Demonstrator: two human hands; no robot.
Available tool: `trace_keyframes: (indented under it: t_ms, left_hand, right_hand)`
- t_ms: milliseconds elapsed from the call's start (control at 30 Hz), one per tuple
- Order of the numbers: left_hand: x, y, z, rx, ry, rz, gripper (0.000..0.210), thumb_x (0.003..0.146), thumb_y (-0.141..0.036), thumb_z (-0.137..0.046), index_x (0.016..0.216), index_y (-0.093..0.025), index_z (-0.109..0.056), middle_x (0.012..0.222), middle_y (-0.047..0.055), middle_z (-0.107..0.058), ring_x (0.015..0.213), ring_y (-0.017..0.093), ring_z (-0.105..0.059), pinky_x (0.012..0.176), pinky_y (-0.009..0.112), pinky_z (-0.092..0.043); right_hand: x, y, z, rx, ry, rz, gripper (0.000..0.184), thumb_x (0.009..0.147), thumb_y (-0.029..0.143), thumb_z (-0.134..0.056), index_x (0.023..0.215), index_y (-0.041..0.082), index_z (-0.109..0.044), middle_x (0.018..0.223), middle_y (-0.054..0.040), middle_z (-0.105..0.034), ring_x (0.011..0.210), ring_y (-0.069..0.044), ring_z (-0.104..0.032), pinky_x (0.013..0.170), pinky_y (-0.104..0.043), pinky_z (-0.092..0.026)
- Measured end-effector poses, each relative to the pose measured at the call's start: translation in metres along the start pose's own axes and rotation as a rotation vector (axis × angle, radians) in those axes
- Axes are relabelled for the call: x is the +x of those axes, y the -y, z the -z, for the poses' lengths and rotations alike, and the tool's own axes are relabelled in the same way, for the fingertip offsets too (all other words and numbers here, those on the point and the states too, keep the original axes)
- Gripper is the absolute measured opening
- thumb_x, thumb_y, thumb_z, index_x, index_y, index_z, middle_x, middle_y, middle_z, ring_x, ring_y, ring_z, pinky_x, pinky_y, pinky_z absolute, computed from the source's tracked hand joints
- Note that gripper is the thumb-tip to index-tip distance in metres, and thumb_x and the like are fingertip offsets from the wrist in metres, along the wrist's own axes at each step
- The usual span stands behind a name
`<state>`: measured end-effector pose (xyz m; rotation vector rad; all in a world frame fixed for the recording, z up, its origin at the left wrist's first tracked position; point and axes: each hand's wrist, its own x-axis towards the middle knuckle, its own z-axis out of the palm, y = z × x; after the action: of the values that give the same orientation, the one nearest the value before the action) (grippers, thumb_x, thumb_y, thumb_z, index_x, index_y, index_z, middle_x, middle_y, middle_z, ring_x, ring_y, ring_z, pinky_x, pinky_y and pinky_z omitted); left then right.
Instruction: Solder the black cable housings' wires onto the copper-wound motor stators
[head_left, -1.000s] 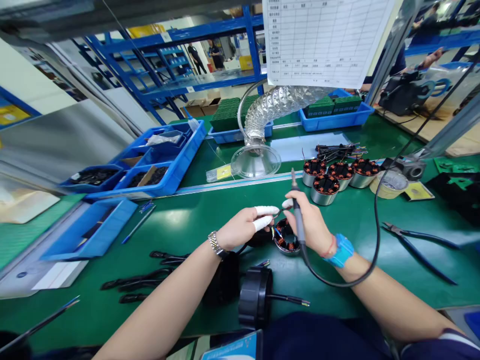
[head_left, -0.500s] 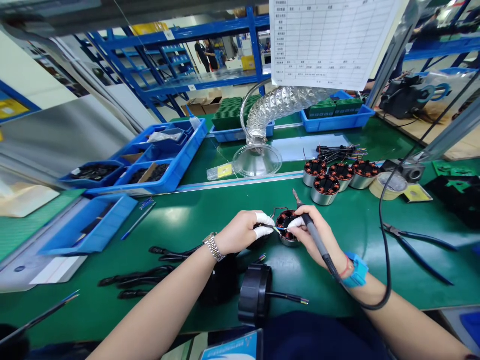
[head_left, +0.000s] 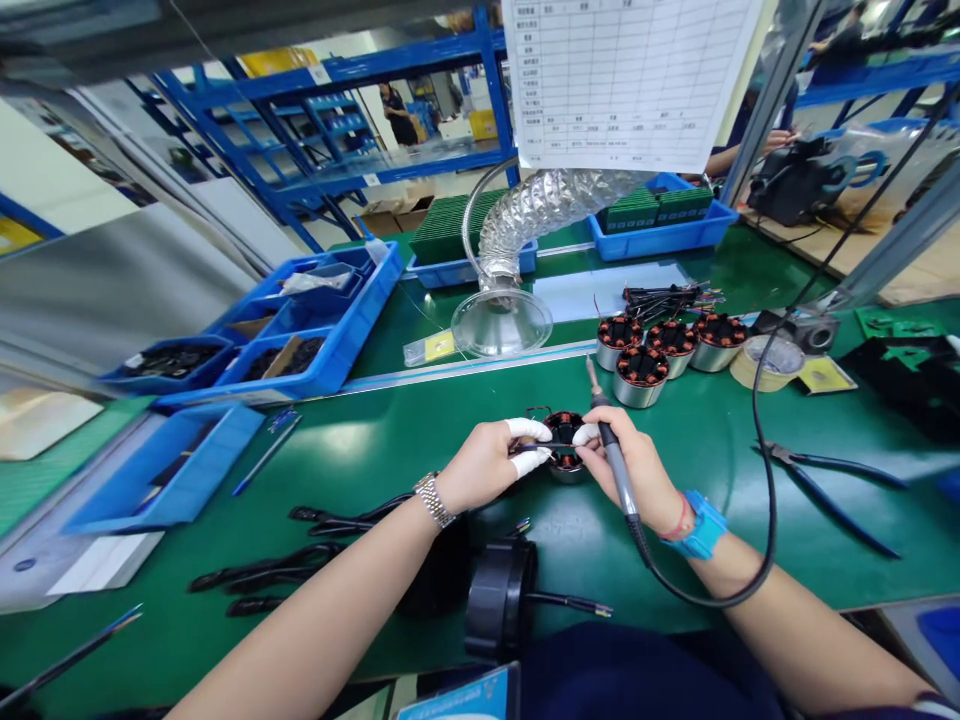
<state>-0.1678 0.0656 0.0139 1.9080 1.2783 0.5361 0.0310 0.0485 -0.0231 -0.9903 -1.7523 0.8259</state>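
Note:
My left hand (head_left: 495, 455), with white finger cots on thumb and forefinger, pinches a dark cable (head_left: 541, 446) above a motor stator (head_left: 568, 468). The stator has copper windings, a black core and a silver rim, and stands on the green bench. My right hand (head_left: 630, 460) closes around a soldering iron (head_left: 616, 465), its tip pointing up and away. The thumb and forefinger of that hand also meet at the cable's wire end; the thin wires there are too small to make out. Below the hands lies a black round housing (head_left: 495, 600) with a cable coming out.
Several finished-looking stators (head_left: 641, 375) stand at the back right, beside pliers (head_left: 832, 480). A fume hood funnel (head_left: 501, 322) hangs at the back. Blue trays (head_left: 360, 330) line the left, with black cables (head_left: 262, 565) nearer me. The iron's cord (head_left: 765, 520) loops past my right forearm.
The camera view has shifted slightly, moving the bench leftward in the picture. Both hands stay at the stator, the cable now lying more level between them. The soldering iron stays in my right hand.

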Motion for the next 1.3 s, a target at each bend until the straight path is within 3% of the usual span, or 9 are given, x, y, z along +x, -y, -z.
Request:
trace_keyframes:
  t_ms: [133, 433, 900, 1133, 1300]
  left_hand:
    - [0.000, -0.002, 0.000, -0.008, -0.032, 0.019, 0.020, 0.075, -0.029, -0.059, 0.084, -0.014, -0.068, 0.086, 0.007, -0.069, 0.080, 0.019, -0.064, 0.077, 0.031, -0.050]
    - [0.004, -0.010, -0.008, -0.077, -0.073, 0.062, 0.016, 0.070, -0.025, -0.064, 0.081, -0.015, -0.070, 0.084, 0.006, -0.070, 0.079, 0.019, -0.065, 0.077, 0.031, -0.051]
    - [0.001, -0.012, -0.008, -0.092, -0.075, 0.079, 0.021, 0.071, -0.026, -0.062, 0.088, -0.015, -0.070, 0.092, 0.008, -0.070, 0.086, 0.022, -0.065, 0.084, 0.034, -0.050]
    - [0.001, -0.016, -0.012, -0.010, -0.100, 0.042, 0.024, 0.071, -0.024, -0.061, 0.091, -0.014, -0.070, 0.093, 0.008, -0.069, 0.087, 0.022, -0.064, 0.085, 0.035, -0.049]
    - [-0.002, -0.010, -0.002, -0.046, -0.006, 0.034, 0.035, 0.074, -0.025, -0.059, 0.106, -0.014, -0.062, 0.093, 0.008, -0.067, 0.084, 0.020, -0.062, 0.080, 0.033, -0.049]
  right_hand:
    - [0.002, 0.003, 0.000, 0.010, 0.013, 0.005, 0.032, 0.078, 0.015, -0.053, 0.107, 0.021, -0.041, 0.086, -0.0019, -0.060, 0.070, -0.010, -0.059, 0.068, -0.022, -0.048]
    - [0.008, 0.006, -0.004, -0.091, 0.012, 0.070, 0.030, 0.077, 0.015, -0.052, 0.105, 0.021, -0.043, 0.081, -0.0005, -0.061, 0.067, -0.010, -0.058, 0.065, -0.021, -0.046]
    - [0.004, 0.005, -0.003, -0.186, -0.013, 0.093, 0.027, 0.078, 0.014, -0.050, 0.104, 0.021, -0.043, 0.082, -0.0015, -0.059, 0.065, -0.011, -0.057, 0.063, -0.022, -0.045]
    - [0.014, 0.006, -0.020, -0.244, -0.126, 0.059, 0.026, 0.077, 0.013, -0.045, 0.102, 0.021, -0.044, 0.080, -0.0014, -0.056, 0.063, -0.012, -0.053, 0.061, -0.023, -0.043]
    - [0.010, 0.007, -0.016, -0.235, -0.131, 0.021, 0.030, 0.078, 0.015, -0.048, 0.107, 0.021, -0.043, 0.083, -0.0019, -0.058, 0.066, -0.013, -0.056, 0.064, -0.024, -0.045]
